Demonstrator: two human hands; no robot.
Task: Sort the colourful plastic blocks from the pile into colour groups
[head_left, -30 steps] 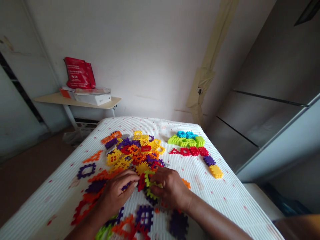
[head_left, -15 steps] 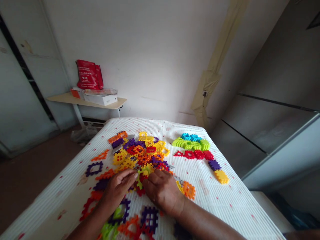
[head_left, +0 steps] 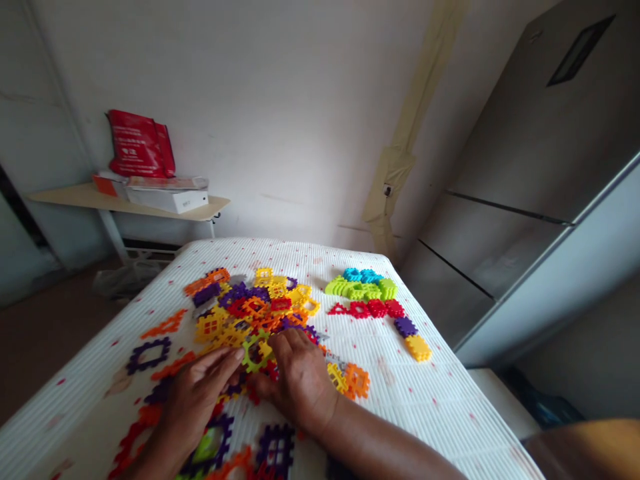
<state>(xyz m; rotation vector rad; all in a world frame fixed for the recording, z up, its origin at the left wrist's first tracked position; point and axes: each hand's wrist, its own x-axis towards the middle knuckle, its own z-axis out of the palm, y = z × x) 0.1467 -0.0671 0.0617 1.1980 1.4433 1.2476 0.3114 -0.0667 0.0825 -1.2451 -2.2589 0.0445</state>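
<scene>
A lime-green notched plastic building piece (head_left: 254,353) with a round opening is pinched at its left edge between the thumb and fingers of my left hand (head_left: 197,380). Close on its right, my right hand (head_left: 303,377) is curled over the pile, back of the hand up. Its fingertips are hidden, and I cannot tell what they grip. Beyond both hands lies a heap of yellow, purple, orange and red interlocking pieces (head_left: 255,307). Nearer to me, partly behind my left forearm, are a purple window piece (head_left: 276,448) and a purple frame with lime green inside it (head_left: 225,433).
Sorted pieces stand at the table's right: blue (head_left: 361,275), lime green (head_left: 363,290), red (head_left: 376,308), purple (head_left: 405,326) and yellow (head_left: 418,347). A white ribbed cloth (head_left: 425,413) covers the table. A side table (head_left: 65,195) holds boxes and a red bag (head_left: 140,143); a grey fridge (head_left: 505,167) stands right.
The view has turned to the right, so everything sits further left. The lime-green piece shows its round opening more plainly, and my right thumb now reaches out to the left.
</scene>
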